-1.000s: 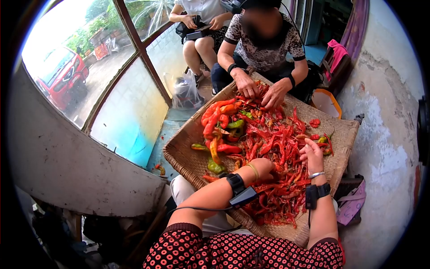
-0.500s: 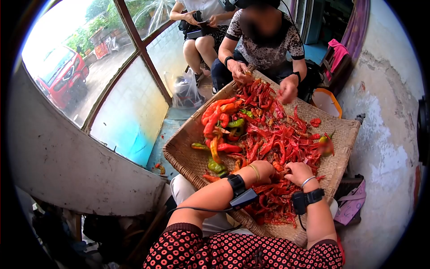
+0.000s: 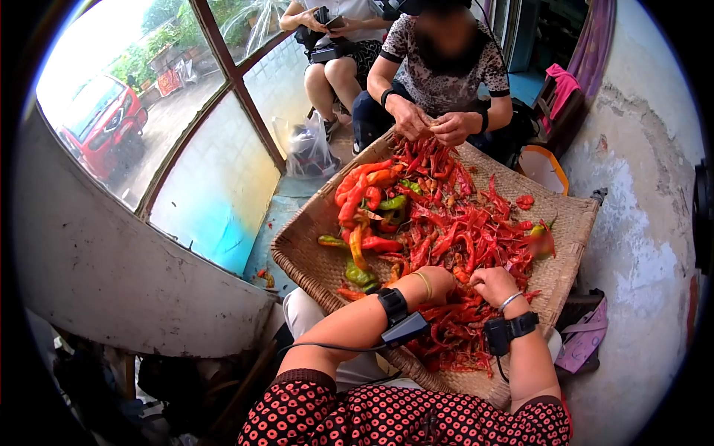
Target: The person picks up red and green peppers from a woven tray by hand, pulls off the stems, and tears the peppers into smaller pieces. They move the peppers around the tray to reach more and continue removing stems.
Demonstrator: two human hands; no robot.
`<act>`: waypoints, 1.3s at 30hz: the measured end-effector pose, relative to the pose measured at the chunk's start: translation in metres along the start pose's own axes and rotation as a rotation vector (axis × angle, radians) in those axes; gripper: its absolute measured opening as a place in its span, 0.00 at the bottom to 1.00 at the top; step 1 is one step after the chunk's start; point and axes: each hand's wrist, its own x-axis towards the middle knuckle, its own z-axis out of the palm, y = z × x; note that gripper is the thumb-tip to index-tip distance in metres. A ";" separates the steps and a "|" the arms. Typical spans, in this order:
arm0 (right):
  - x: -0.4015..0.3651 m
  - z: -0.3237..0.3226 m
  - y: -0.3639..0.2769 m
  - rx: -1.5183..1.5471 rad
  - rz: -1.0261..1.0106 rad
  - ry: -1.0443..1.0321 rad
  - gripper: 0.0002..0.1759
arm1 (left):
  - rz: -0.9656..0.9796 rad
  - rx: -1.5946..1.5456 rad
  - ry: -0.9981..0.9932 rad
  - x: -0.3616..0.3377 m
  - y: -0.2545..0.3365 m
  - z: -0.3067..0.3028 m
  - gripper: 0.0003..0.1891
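Note:
My left hand is bent down over a heap of dried red chili peppers, its back towards me and its curled fingers mostly hidden. Close on its right, my right hand has its thumb and fingers drawn together among the chilies. Whatever either hand holds is too small or covered to make out. The heap lies in a woven bamboo tray. Larger fresh red peppers and a green pepper lie along the tray's left side.
Across the tray, a co-worker's hands meet over the far chilies. Another seated person is behind, beside a clear plastic bag. A wall borders the right; an orange-rimmed container stands beyond the tray.
The co-worker's hands, apart before, have come together above the tray's far edge. The person behind has raised their hands slightly. My hands stay almost in place, with a small shift of the fingers.

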 end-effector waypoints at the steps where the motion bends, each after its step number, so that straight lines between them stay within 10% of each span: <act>1: 0.001 0.001 0.001 0.000 0.000 0.000 0.08 | 0.011 0.007 0.000 -0.001 0.000 0.000 0.10; 13: -0.001 0.002 0.006 -0.058 -0.161 -0.032 0.12 | -0.030 0.048 0.064 -0.012 0.009 -0.012 0.10; 20: -0.011 -0.029 -0.012 0.701 0.067 0.041 0.08 | 0.079 -0.571 0.585 -0.017 -0.013 -0.028 0.10; 30: -0.015 -0.032 0.003 1.445 -0.091 0.049 0.08 | 0.063 -0.547 0.499 -0.018 -0.008 -0.029 0.11; 39: -0.011 -0.032 -0.003 1.166 0.005 0.097 0.08 | 0.080 -0.646 0.663 -0.017 -0.009 -0.029 0.08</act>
